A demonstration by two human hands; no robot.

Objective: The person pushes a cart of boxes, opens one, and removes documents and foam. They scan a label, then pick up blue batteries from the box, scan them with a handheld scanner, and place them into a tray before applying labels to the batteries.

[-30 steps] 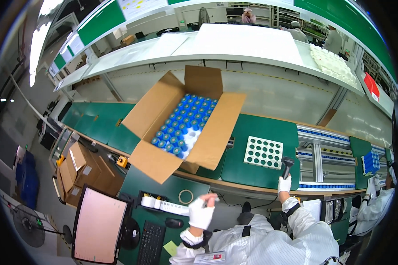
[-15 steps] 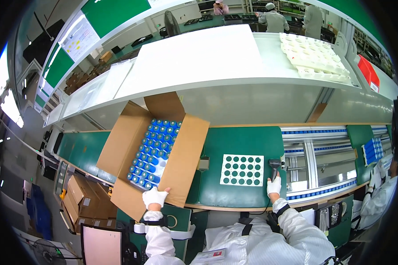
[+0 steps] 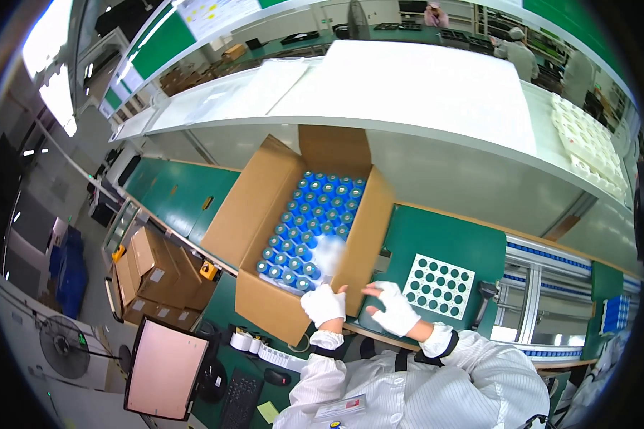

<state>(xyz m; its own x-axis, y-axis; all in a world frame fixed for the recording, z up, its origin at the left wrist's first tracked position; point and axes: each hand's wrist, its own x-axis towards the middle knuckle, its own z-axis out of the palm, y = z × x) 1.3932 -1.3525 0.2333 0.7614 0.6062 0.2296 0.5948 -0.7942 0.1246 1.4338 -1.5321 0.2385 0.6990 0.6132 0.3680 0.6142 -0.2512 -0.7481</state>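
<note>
A tall open cardboard box (image 3: 273,304) holds rows of blue cylindrical cells (image 3: 315,218) standing upright, with a blurred white patch (image 3: 329,255) at their near right. At the box's near rim is my left hand (image 3: 325,306), white-gloved with bare fingertips; it grips the cardboard edge, its fingers partly hidden. Just right of the box, my right hand (image 3: 393,309), gloved alike, is raised with fingers apart and nothing in them. Beyond it lies a white tray with round holes (image 3: 438,287) on the green bench. A dark handheld scanner (image 3: 485,294) rests right of the tray.
A roller conveyor (image 3: 533,297) runs along the right, with more blue cells (image 3: 615,314) beyond. Over the bench spans a white shelf (image 3: 422,86) bearing cream moulded trays (image 3: 590,146). Lower left are a monitor (image 3: 166,368), a keyboard (image 3: 241,402) and stacked cartons (image 3: 161,275).
My right hand has let go of the scanner and moved left toward the box. The left hand stays at the box's near rim. The whole view has turned and shifted.
</note>
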